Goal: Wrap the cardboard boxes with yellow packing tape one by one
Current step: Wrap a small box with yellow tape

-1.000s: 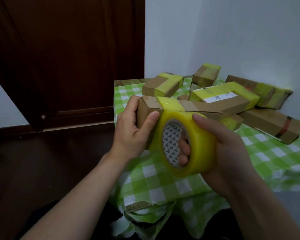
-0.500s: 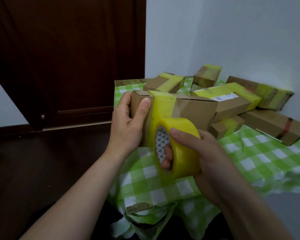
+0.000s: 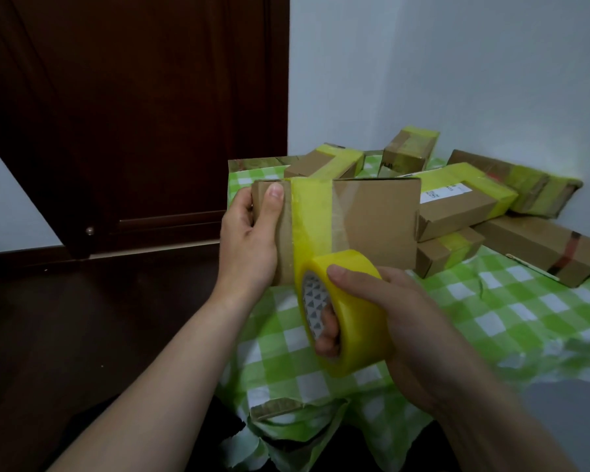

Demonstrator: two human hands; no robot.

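Left hand (image 3: 249, 240) grips a cardboard box (image 3: 372, 223) above the surface (image 3: 525, 318). Right hand (image 3: 399, 328) holds the yellow tape roll (image 3: 358, 311), its strip stuck across the box.

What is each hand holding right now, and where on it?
Left hand grips the cardboard box by its left end; right hand holds the tape roll, fingers through its core, thumb on top.

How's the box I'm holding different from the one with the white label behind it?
The held box is in the air, gripped by the left hand; the labelled box lies in the pile. The held box has one yellow band, joined to the tape roll; the labelled box's tape runs along its top. Both are brown cardboard.
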